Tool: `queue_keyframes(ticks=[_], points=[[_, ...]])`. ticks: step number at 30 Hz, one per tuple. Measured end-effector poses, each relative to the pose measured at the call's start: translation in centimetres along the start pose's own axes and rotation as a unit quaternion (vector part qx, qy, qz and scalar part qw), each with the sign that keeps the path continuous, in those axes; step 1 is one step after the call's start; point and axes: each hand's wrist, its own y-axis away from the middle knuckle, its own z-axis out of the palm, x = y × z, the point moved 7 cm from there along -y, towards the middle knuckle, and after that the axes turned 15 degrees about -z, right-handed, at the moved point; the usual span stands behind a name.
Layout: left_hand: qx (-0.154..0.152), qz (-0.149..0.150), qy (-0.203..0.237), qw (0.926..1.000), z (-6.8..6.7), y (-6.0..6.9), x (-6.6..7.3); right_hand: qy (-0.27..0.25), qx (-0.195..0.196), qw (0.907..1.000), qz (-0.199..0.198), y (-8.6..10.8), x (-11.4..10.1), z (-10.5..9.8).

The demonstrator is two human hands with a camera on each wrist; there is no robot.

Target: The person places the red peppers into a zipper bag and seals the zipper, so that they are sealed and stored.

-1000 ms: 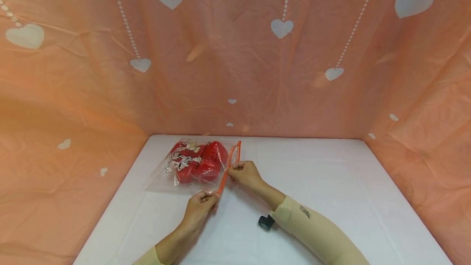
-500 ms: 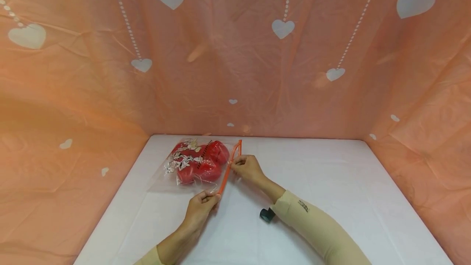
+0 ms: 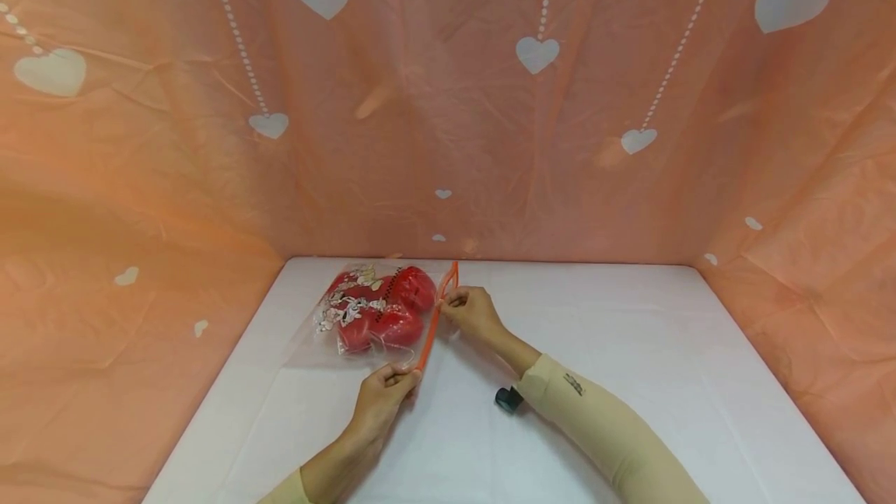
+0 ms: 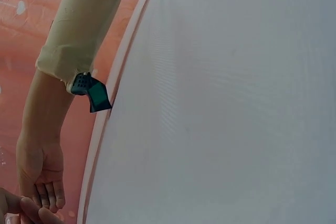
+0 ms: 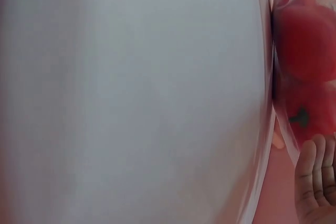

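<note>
A clear plastic zip bag with printed cartoon figures lies at the back left of the table. Several round red things fill it; one shows a green stem-like top in the right wrist view. Along the bag's right side runs an orange zip strip. My left hand pinches the near end of this strip between thumb and fingers. Farther up it, my right hand pinches the strip with thumb and forefinger. Beyond the right hand, the strip's far part parts into a narrow loop.
A small dark device shows at the right sleeve cuff, worn on the wrist as the left wrist view shows. White cloth covers the table. Orange sheeting with white hearts stands at the back and both sides.
My right hand has slid along the orange strip toward its far end, away from the left hand. The loop beyond it has become shorter. The left hand stays nearly still.
</note>
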Motion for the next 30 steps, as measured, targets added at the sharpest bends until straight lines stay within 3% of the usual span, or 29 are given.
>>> queue_keyframes(ticks=[18, 22, 30], points=[[-0.009, 0.005, 0.004, 0.9999, 0.4, 0.3, -0.1, 0.07, 0.032, 0.9967, 0.023, -2.9, 1.6, -2.3], [-0.009, 0.006, 0.002, 0.9999, 0.5, 0.3, -0.1, 0.066, 0.034, 0.9971, 0.018, -3.5, 1.6, -2.4], [-0.013, -0.003, -0.005, 0.9999, 0.7, 0.3, -0.4, 0.109, 0.046, 0.9929, -0.01, -4.8, 1.8, -3.1]])
